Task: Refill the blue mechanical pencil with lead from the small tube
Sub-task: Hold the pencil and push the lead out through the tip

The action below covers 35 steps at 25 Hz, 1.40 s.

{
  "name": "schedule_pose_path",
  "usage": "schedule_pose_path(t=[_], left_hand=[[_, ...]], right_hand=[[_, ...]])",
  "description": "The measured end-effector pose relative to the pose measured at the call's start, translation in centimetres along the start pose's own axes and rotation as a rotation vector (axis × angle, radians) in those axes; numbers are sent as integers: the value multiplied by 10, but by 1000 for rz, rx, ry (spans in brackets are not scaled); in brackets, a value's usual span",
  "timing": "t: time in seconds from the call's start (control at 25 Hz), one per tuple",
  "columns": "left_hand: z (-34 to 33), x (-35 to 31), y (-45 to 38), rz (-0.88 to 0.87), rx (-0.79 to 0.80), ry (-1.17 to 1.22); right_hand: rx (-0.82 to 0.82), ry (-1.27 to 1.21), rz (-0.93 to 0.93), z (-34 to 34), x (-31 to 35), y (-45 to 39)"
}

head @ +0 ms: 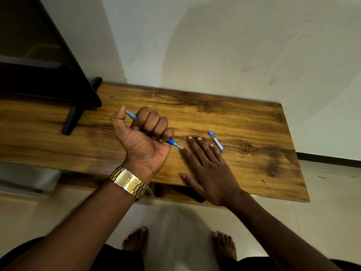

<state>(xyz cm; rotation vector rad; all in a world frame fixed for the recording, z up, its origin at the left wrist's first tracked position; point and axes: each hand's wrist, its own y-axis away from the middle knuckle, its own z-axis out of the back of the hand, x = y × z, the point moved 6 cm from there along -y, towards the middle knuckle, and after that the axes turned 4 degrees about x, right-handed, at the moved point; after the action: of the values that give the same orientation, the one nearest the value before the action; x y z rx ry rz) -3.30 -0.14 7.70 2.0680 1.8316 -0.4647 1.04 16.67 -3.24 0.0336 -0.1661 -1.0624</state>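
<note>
Fingers point(154, 122) of the left hand point(142, 137) were clamped round the blue mechanical pencil point(172, 142), tip toward the right hand point(207, 165) — flat, fingers spread on the table point(254, 122). Beside it lay the small tube point(216, 141) — seemingly unopened, so refilling had hardly begun.

The scene is dim and warm-toned, with soft light falling from the upper right onto the pale plaster wall point(234, 45). A broad, faint shadow crosses that wall. The grained wooden tabletop point(244, 118) shows a mild sheen. Wide-angle distortion bends its edges, and the lower left corner smears with motion blur. The centre stays reasonably sharp.
</note>
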Motion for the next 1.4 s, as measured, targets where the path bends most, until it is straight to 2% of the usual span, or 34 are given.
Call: schedule_pose_path(t=[1.4], left_hand=[[-11,2,2,-9,74,-31]], right_hand=[[-37,1,-5,0,2,0]])
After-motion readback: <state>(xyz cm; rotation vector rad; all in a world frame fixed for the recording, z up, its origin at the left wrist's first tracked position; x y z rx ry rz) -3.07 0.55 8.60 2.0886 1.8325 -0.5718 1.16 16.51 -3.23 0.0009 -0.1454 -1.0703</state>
